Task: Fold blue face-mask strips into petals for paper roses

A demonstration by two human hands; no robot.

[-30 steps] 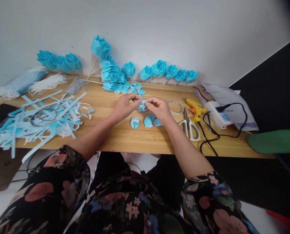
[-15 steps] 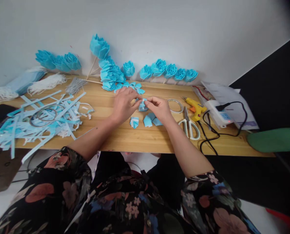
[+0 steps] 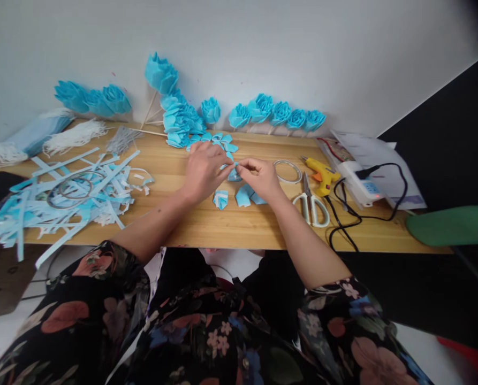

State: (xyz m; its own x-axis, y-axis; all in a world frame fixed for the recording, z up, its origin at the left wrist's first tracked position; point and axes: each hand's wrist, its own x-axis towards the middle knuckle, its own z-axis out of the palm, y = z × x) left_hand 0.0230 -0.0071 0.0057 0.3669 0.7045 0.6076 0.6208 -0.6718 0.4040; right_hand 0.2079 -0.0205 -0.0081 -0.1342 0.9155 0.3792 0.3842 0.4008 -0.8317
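My left hand and my right hand meet over the middle of the wooden table. Both pinch a small folded blue paper piece between their fingertips. Just below the hands lie three folded blue petals on the table. More loose blue petals lie just beyond my left hand.
Blue paper flowers on sticks line the wall. A heap of blue paper strips with a tape ring covers the left. On the right lie a wire ring, white scissors, a yellow glue gun, a power strip and black cable.
My left hand has slid a little forward and right, its fingers now covering more of the blue piece. The right hand has hardly moved.
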